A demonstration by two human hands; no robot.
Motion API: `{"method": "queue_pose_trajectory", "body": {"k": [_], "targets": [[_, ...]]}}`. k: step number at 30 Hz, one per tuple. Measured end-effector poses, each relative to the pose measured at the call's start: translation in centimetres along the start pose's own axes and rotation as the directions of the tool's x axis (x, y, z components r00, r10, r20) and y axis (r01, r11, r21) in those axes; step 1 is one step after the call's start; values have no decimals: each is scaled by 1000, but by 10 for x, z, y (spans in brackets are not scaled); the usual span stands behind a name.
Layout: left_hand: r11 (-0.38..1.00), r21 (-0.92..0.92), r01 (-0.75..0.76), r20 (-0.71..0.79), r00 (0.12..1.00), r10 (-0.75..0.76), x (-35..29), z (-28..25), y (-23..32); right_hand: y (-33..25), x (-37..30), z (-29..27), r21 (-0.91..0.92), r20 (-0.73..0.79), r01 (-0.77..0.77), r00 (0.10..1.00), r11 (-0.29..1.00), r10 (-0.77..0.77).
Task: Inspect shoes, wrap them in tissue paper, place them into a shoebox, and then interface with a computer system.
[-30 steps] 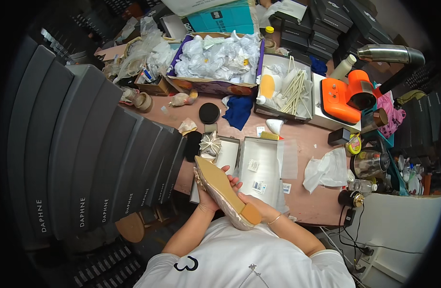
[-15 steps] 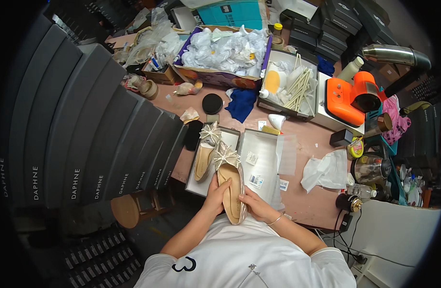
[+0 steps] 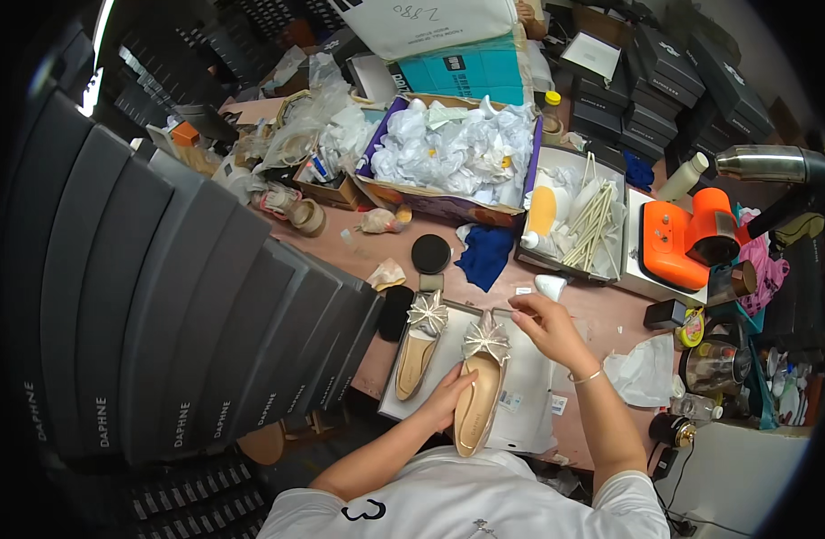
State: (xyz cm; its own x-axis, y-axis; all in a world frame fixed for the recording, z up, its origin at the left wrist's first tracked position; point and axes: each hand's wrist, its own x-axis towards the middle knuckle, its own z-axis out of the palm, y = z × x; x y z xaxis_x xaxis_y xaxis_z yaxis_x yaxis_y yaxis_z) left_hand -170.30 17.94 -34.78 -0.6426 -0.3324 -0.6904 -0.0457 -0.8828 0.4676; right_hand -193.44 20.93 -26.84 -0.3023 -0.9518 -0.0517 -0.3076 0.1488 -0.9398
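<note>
Your left hand (image 3: 448, 397) grips the silver shoe (image 3: 481, 410) by its side near the front edge of the table (image 3: 601, 314); keep pressure off the bow (image 3: 486, 341). Your right hand (image 3: 554, 337) curls loosely, contents unclear.

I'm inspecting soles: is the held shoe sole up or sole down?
Sole down: the shoe shows its beige insole and bow.

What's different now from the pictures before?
The held shoe turned over, from sole up to opening up. The right hand let go of it and moved forward. The left hand still holds it. The other shoe stayed in the box.
</note>
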Motion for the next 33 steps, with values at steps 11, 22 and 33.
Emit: {"method": "queue_pose_trajectory", "body": {"k": [11,22,33], "targets": [[678,721,-143,158,987,40,65,-6,-70,53,294,-48,-564,390,228,921,794,13],[798,597,-82,140,990,-4,84,-10,-84,77,332,-60,-762,642,518,680,388,354],[784,614,-88,137,991,4,86,-10,-89,111,357,-36,-732,538,462,843,500,9]]}}
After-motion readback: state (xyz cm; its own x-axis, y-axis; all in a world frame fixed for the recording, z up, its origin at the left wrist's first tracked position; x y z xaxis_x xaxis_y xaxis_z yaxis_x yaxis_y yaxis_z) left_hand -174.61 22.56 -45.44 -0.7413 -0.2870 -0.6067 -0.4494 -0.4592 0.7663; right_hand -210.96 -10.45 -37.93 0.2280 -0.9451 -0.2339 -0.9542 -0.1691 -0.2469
